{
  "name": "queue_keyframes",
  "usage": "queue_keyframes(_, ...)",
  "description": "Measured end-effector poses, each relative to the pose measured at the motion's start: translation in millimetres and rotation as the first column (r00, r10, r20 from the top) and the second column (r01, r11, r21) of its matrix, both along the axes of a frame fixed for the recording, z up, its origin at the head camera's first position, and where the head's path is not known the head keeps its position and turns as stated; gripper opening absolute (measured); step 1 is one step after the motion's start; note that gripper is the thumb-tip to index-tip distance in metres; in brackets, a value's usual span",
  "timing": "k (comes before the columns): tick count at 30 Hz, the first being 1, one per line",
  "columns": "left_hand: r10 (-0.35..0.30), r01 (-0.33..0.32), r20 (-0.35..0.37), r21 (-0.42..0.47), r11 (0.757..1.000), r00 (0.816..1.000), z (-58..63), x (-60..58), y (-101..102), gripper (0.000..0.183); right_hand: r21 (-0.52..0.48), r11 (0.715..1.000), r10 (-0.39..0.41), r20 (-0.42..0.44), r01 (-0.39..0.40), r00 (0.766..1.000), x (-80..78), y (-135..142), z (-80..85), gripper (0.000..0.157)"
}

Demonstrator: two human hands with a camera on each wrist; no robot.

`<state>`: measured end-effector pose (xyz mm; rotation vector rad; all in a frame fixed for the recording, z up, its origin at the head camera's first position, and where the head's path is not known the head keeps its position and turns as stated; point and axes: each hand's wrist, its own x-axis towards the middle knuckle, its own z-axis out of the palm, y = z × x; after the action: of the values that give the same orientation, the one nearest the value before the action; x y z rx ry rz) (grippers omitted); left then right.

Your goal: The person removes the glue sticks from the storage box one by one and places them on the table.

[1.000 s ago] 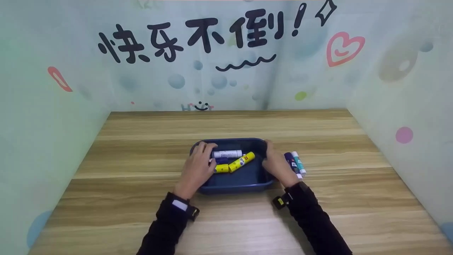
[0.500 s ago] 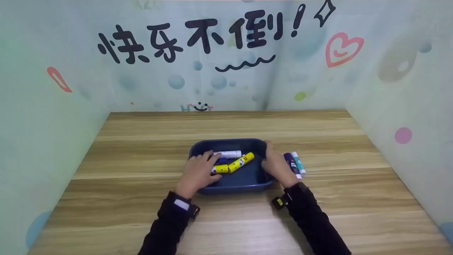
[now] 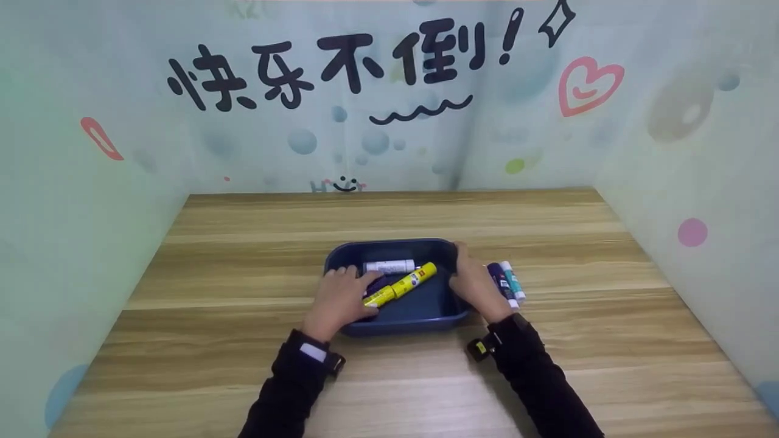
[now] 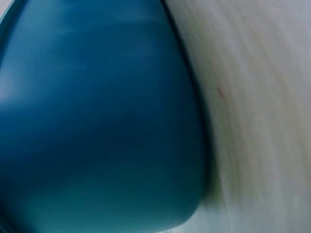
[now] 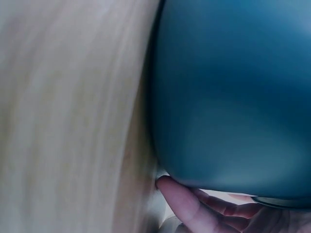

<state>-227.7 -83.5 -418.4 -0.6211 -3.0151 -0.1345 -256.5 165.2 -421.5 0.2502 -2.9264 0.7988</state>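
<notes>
A dark blue plastic tray (image 3: pixel 420 311) stands on the table. My right hand (image 3: pixel 479 281) grips its right end; in the right wrist view, fingers (image 5: pixel 187 206) lie along the outside. My left hand (image 3: pixel 338 301) reaches over the left end, thumb and index finger spread around a yellow glue stick (image 3: pixel 378 297); whether it holds the stick I cannot tell. That stick meets another yellow glue stick (image 3: pixel 415 280) end to end. Behind them are a white glue stick (image 3: pixel 390 266) and a dark purple stick (image 3: pixel 376 284), partly hidden by the left hand.
Outside the tray, beyond the right hand, a dark purple glue stick (image 3: pixel 504 285) and a teal and white glue stick (image 3: pixel 513 281) lie side by side on the wooden table (image 3: pixel 255 255). Printed cloth walls (image 3: pixel 365 152) enclose the back and sides.
My left hand has shifted slightly toward the front of the tray. The left yellow glue stick and the purple stick have turned from level to slanted. The right hand stays put.
</notes>
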Motion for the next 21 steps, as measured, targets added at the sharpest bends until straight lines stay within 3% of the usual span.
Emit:
queue_keyframes(9,0.024,-0.021,0.053,-0.056,0.998,0.998,1.7,1.4,0.6,0.073,-0.005,1.000,-0.002,0.019,0.002,1.000,-0.3,-0.8,1.3,0.063)
queue_keyframes(15,0.058,-0.058,0.079,-0.008,0.998,0.995,0.3,0.6,1.6,0.074,-0.004,1.000,-0.004,0.010,0.004,1.000,0.0,-0.4,1.2,0.061)
queue_keyframes(18,0.053,-0.054,0.055,0.016,0.998,0.997,-0.3,0.8,1.8,0.071,0.004,1.000,0.002,-0.008,-0.002,1.000,0.5,0.2,1.0,0.060)
queue_keyframes(21,0.031,-0.030,-0.010,0.048,0.998,0.999,-1.5,0.5,1.6,0.057,0.011,1.000,0.001,-0.003,-0.001,1.000,0.6,0.5,1.1,0.060)
